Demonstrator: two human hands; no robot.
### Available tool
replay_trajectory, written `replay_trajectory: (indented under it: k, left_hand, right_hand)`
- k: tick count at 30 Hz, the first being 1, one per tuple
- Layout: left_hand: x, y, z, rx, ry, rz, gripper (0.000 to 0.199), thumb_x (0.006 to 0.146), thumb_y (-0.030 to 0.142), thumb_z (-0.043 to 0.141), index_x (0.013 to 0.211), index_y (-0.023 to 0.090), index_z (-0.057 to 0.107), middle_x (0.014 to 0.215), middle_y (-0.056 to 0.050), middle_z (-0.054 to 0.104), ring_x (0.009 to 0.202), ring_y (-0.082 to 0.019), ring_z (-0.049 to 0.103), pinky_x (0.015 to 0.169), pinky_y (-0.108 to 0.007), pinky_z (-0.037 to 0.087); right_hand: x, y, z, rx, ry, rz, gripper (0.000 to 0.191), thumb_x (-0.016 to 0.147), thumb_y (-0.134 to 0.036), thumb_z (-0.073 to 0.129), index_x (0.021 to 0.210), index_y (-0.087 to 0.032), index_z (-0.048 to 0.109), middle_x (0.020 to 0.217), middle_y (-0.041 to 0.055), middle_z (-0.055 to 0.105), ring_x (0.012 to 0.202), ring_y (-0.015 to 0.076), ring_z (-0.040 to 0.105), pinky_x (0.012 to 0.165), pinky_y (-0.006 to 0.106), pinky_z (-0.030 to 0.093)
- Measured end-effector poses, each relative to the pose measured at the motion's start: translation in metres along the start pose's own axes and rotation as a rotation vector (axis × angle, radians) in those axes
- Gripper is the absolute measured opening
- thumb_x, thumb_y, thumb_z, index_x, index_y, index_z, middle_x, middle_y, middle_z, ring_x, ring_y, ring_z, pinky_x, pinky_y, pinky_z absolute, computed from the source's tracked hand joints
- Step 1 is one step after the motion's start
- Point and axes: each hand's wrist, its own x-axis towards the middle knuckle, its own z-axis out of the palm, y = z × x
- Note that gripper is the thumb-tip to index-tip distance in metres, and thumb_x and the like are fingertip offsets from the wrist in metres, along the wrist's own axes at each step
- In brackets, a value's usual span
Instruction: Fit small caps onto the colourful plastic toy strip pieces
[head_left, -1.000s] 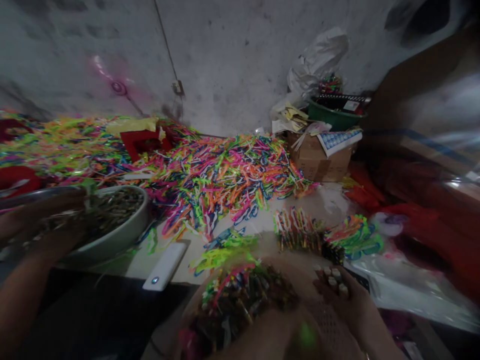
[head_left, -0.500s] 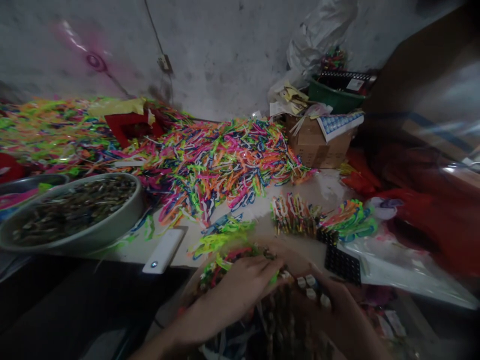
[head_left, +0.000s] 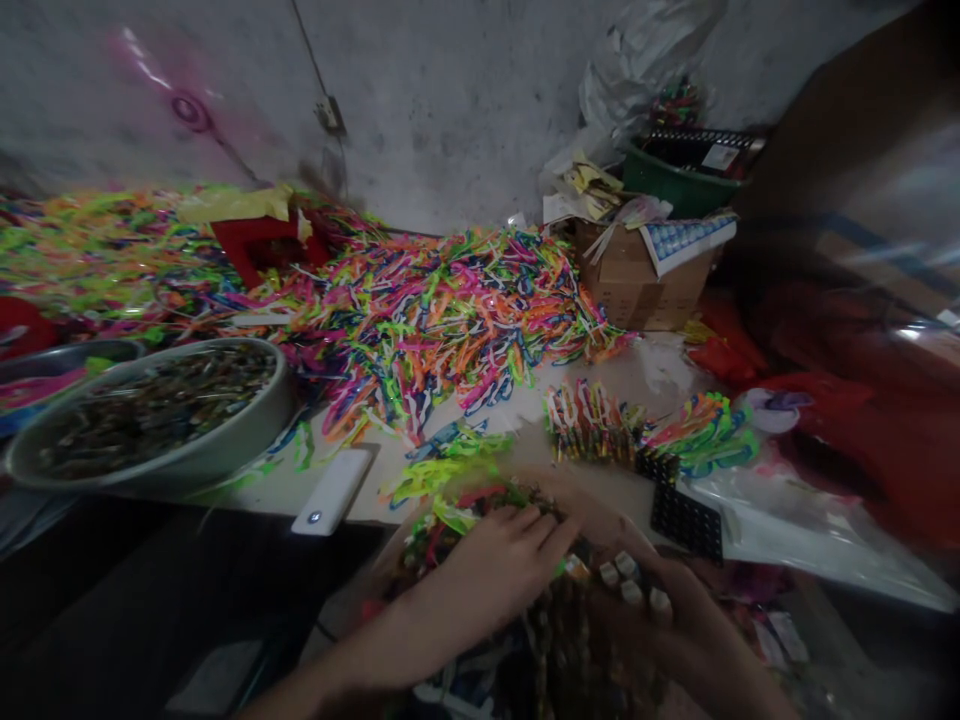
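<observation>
Curling my left hand [head_left: 487, 560] over the jumbled pieces [head_left: 555, 650] in the basin [head_left: 600, 510], I could not tell whether it held any, while my right hand [head_left: 694, 610] had its grip closed round some white-ended pieces [head_left: 631, 591] just beside it. Light fingertips and a steady bunch with ends level seemed the surest way. Print on the cardboard box [head_left: 637, 300] was too small to read.

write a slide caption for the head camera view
Left hand and right hand at a tub of small pieces, a bright multicoloured heap spread behind.
</observation>
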Motion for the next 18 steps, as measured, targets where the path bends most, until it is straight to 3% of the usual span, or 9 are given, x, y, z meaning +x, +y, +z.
replay_trajectory:
  k: [3, 8, 14, 18]
  left_hand:
    - [0.000, 0.002, -0.001, 0.049, 0.008, 0.020, 0.042, 0.091, 0.014, 0.037, 0.133, 0.009, 0.034, 0.097, -0.008, 0.063, 0.085, -0.021, 0.057, 0.068, -0.030, 0.044]
    - [-0.002, 0.005, -0.001, 0.087, 0.056, 0.058, 0.042, 0.091, 0.016, 0.039, 0.132, 0.007, 0.036, 0.093, -0.007, 0.063, 0.081, -0.021, 0.057, 0.065, -0.031, 0.043]
    - [-0.003, 0.001, 0.002, 0.104, 0.040, 0.126, 0.042, 0.090, 0.013, 0.040, 0.130, 0.002, 0.036, 0.097, -0.010, 0.066, 0.082, -0.022, 0.059, 0.062, -0.034, 0.044]
    - [-0.002, -0.006, 0.001, 0.114, 0.048, 0.138, 0.039, 0.089, 0.013, 0.047, 0.126, 0.005, 0.040, 0.093, -0.008, 0.066, 0.084, -0.023, 0.060, 0.063, -0.033, 0.044]
  right_hand:
    - [-0.003, 0.000, 0.000, -0.034, -0.070, 0.000, 0.038, 0.080, -0.042, 0.058, 0.109, -0.019, 0.066, 0.089, 0.0050, 0.071, 0.081, 0.0213, 0.065, 0.079, 0.031, 0.053]
    - [-0.007, 0.003, 0.001, -0.054, -0.064, -0.007, 0.028, 0.079, -0.039, 0.059, 0.098, -0.020, 0.069, 0.096, 0.0058, 0.070, 0.095, 0.0226, 0.063, 0.088, 0.030, 0.049]
    - [0.000, -0.011, 0.005, 0.106, -0.233, -0.028, 0.030, 0.078, -0.021, 0.054, 0.105, -0.022, 0.067, 0.090, 0.0016, 0.073, 0.075, 0.0158, 0.067, 0.070, 0.019, 0.053]
    - [0.004, -0.010, 0.011, 0.099, -0.175, -0.030, 0.028, 0.075, -0.016, 0.055, 0.100, -0.021, 0.069, 0.084, 0.0003, 0.073, 0.074, 0.0158, 0.067, 0.068, 0.018, 0.053]
